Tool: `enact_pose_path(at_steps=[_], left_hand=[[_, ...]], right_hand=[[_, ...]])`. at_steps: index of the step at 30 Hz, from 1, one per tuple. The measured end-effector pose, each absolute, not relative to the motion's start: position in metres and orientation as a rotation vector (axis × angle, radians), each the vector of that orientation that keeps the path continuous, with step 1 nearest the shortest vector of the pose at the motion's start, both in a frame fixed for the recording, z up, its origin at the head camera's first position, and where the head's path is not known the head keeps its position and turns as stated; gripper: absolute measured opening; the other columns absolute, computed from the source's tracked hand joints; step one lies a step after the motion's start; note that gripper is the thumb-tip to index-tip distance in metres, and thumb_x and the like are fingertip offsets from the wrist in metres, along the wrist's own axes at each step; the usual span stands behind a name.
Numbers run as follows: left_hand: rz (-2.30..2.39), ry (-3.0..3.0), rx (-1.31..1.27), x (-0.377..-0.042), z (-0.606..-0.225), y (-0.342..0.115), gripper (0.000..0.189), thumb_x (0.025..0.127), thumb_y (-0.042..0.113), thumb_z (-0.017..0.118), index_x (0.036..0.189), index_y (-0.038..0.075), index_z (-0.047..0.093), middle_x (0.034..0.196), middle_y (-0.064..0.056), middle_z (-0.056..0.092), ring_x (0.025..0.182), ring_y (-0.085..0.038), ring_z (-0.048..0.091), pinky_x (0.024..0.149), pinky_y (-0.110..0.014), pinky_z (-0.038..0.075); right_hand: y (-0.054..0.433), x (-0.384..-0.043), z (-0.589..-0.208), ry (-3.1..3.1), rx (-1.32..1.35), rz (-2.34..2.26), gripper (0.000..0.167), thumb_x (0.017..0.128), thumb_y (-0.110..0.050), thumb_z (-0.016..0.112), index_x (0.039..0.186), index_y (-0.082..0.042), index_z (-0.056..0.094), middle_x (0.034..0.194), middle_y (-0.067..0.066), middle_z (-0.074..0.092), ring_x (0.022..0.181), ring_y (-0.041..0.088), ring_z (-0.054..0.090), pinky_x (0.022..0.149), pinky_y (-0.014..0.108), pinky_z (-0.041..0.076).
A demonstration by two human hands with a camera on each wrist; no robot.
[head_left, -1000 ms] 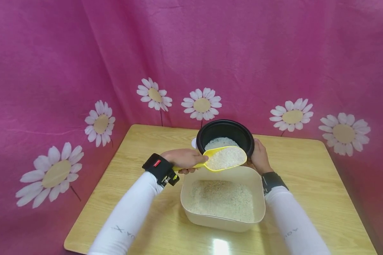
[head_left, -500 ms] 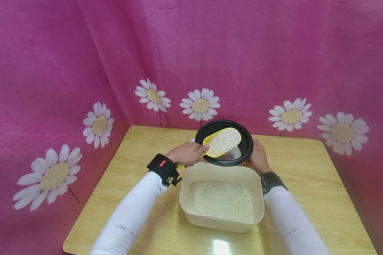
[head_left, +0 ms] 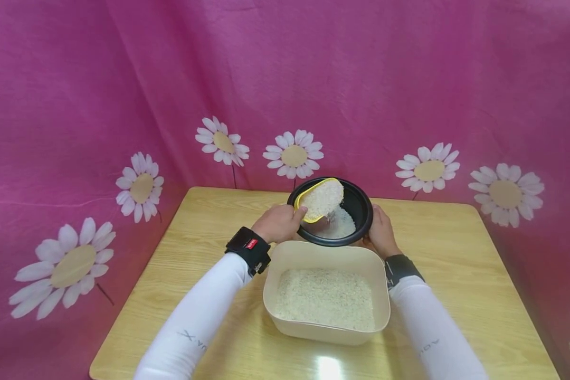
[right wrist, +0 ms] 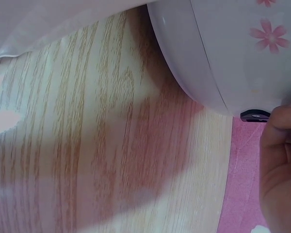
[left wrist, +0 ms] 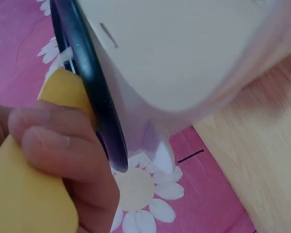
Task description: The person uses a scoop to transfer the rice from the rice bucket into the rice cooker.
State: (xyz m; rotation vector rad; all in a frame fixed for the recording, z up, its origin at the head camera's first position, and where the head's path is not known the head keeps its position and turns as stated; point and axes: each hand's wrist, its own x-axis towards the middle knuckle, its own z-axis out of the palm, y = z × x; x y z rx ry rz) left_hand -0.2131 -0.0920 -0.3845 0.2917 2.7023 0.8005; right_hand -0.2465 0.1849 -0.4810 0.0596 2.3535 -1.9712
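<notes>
My left hand point(head_left: 279, 222) grips the handle of a yellow scoop point(left wrist: 29, 194), its fingers curled round it in the left wrist view. The scoop, heaped with rice point(head_left: 324, 198), tilts inside the rim of a black pot point(head_left: 362, 208). More rice point(head_left: 343, 224) covers the pot's bottom. Around the pot is a white rice cooker point(right wrist: 223, 43) with pink flowers. My right hand point(head_left: 382, 232) holds the cooker's right side, fingers bent beside a black fitting point(right wrist: 254, 115). The cooker's body is mostly hidden in the head view.
A cream bin point(head_left: 325, 333) with a layer of rice point(head_left: 325, 298) stands in front of the cooker, close to it. Both are on a wooden table point(head_left: 456, 295). A pink curtain point(head_left: 361, 79) with daisies hangs behind and at the sides.
My left hand has moved the scoop from over the bin's back edge into the pot's opening, leftward and away, and tipped it. The right hand keeps its place on the cooker.
</notes>
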Motion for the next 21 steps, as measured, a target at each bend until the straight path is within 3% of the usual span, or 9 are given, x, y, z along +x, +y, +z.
enact_pose_path(at_steps=[2,9,21], left_hand=[[0.777,2.722,0.266,-0.214,-0.385,-0.091,0.059,0.111,0.047,0.035,0.073,0.009,0.060,0.061,-0.001,0.051,0.055,-0.017,0.048,0.057,-0.030,0.035],[0.745,2.732,0.139,-0.215,-0.386,-0.088,0.059,0.110,0.051,0.036,0.080,0.010,0.065,0.066,-0.003,0.057,0.061,-0.020,0.056,0.060,-0.030,0.038],[0.635,2.850,0.150,-0.215,-0.386,-0.088,0.059,0.110,0.050,0.036,0.072,0.011,0.060,0.068,-0.004,0.050,0.063,-0.021,0.052,0.059,-0.030,0.036]], right_hand=[[0.185,-0.247,-0.481,2.350,0.058,-1.962,0.029,0.114,-0.034,0.025,0.103,-0.022,0.048,0.062,-0.008,0.046,0.050,0.010,0.045,0.050,0.027,0.044],[0.187,-0.247,-0.482,2.342,0.043,-1.946,0.032,0.114,-0.037,0.023,0.106,-0.019,0.049,0.064,-0.008,0.047,0.055,0.016,0.047,0.053,0.030,0.045],[0.192,-0.259,-0.505,2.356,0.039,-1.949,0.033,0.113,-0.045,0.023,0.108,-0.025,0.049,0.065,-0.008,0.047,0.055,0.017,0.047,0.052,0.030,0.045]])
